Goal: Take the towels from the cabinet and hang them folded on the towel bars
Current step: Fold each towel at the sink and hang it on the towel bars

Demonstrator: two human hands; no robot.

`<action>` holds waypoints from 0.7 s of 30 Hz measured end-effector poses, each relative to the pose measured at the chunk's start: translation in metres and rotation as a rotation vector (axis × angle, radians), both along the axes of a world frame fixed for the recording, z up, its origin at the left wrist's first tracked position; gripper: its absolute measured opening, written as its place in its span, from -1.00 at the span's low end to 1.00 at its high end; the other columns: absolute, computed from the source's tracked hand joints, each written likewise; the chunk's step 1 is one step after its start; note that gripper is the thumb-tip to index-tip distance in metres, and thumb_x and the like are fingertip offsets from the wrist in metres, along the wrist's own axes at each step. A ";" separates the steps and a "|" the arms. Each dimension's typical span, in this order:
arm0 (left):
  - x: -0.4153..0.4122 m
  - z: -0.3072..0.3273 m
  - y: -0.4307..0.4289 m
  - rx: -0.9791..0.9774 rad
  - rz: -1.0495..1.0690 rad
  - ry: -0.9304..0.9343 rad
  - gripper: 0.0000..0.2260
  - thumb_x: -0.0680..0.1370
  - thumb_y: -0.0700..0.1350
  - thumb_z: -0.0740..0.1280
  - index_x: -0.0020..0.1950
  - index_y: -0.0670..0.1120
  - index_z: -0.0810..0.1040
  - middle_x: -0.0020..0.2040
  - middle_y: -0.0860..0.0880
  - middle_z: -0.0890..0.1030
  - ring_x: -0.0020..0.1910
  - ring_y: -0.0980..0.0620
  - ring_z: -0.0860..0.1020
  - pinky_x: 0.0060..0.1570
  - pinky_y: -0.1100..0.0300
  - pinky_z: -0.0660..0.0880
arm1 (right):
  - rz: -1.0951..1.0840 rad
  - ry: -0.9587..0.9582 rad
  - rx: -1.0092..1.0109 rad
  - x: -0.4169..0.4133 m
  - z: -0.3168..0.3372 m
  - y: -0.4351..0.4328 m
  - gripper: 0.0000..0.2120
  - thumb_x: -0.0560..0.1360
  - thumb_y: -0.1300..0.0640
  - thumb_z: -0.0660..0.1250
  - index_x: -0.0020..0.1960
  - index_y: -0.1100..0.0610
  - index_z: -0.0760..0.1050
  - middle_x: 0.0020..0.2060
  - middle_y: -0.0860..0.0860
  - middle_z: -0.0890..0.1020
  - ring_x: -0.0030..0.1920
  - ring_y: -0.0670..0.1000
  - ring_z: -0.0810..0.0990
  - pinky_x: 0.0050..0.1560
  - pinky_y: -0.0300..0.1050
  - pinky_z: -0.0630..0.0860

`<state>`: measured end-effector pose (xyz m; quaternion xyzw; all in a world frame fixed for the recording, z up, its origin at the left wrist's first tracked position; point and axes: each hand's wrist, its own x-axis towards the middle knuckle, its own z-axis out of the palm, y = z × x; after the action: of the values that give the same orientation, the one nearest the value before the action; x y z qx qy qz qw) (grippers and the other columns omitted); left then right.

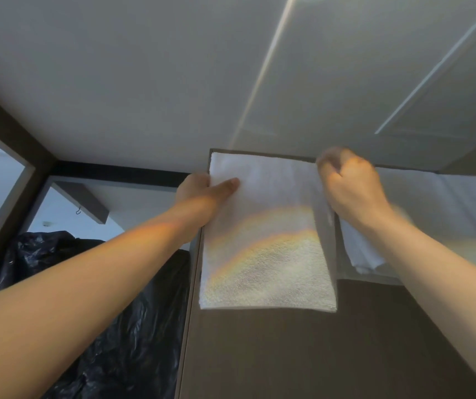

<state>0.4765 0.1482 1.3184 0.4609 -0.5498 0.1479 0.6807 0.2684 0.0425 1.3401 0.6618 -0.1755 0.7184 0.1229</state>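
one towel point(268, 254) | left hand point(202, 191) pinches, right hand point(349, 185) grips (blurred) | dark panel point(317, 355), white ceiling point(144, 82)

The fingers of the left hand point(199, 188) are hidden behind the left edge of the white towel point(265, 254). At the towel's upper right corner, the curled fingers of the right hand point(352, 191) are blurred. What the towel's top edge is draped over cannot be told. Right of the towel, a second towel point(447, 214) is partly covered by the right forearm point(432, 269) and cut off by the frame. Left of the towel, a black plastic bag point(121, 312) is cut off at the bottom.
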 end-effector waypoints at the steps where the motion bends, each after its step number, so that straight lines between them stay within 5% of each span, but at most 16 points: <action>1: 0.000 -0.001 0.000 -0.008 -0.004 -0.002 -0.74 0.55 0.09 0.37 -0.06 -0.11 0.62 -0.09 -0.03 0.68 -0.15 -0.01 0.65 -0.11 0.10 0.61 | 0.007 -0.065 -0.035 -0.002 -0.012 0.000 -0.72 0.61 0.04 0.17 0.17 0.15 0.56 0.09 0.14 0.63 0.15 0.19 0.54 0.09 -0.02 0.43; 7: -0.001 -0.011 0.004 -0.049 -0.076 0.025 -0.76 0.57 0.06 0.34 -0.15 -0.07 0.60 -0.13 -0.03 0.67 -0.12 -0.04 0.66 -0.08 0.07 0.61 | 0.152 0.046 0.279 -0.014 -0.047 -0.010 -0.51 0.59 -0.16 0.22 -0.23 0.26 0.48 -0.35 0.11 0.56 -0.26 0.13 0.50 -0.26 -0.05 0.33; 11: 0.005 -0.019 0.008 -0.033 -0.138 0.058 -0.79 0.56 0.05 0.35 -0.15 -0.05 0.62 -0.13 -0.01 0.69 -0.09 -0.06 0.67 0.00 0.00 0.62 | 0.455 0.060 0.434 -0.009 -0.045 -0.011 -0.50 0.56 -0.15 0.29 -0.07 0.34 0.55 -0.26 0.23 0.58 -0.28 0.08 0.51 -0.21 -0.07 0.41; 14: 0.006 -0.019 0.010 -0.038 -0.117 0.062 -0.81 0.57 0.04 0.34 -0.15 -0.03 0.62 -0.11 0.00 0.68 -0.07 -0.04 0.66 0.05 0.01 0.60 | 0.690 0.030 0.455 -0.011 -0.038 -0.010 -0.68 0.55 -0.01 0.37 -0.11 0.27 0.58 -0.32 0.11 0.62 -0.39 0.03 0.56 -0.33 -0.17 0.48; 18: 0.001 -0.011 0.009 -0.176 0.022 0.020 -0.75 0.56 0.03 0.36 -0.17 -0.12 0.64 -0.19 0.00 0.66 -0.19 0.04 0.62 -0.06 0.07 0.59 | 0.414 -0.009 0.235 -0.011 -0.029 -0.011 -0.61 0.54 -0.02 0.37 -0.29 0.25 0.43 -0.46 0.11 0.41 -0.45 0.03 0.36 -0.38 -0.12 0.27; 21: -0.002 -0.002 0.006 -0.253 0.188 -0.053 -0.67 0.56 0.03 0.34 -0.18 -0.23 0.58 -0.30 -0.01 0.55 -0.36 0.10 0.46 -0.32 0.21 0.39 | 0.264 -0.081 0.083 -0.011 -0.016 -0.012 -0.54 0.53 -0.04 0.37 -0.27 0.35 0.43 -0.44 0.23 0.42 -0.36 0.11 0.37 -0.32 0.01 0.31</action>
<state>0.4746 0.1540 1.3166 0.4167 -0.4991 0.2913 0.7017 0.2572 0.0303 1.3236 0.6542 -0.1215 0.7465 -0.0072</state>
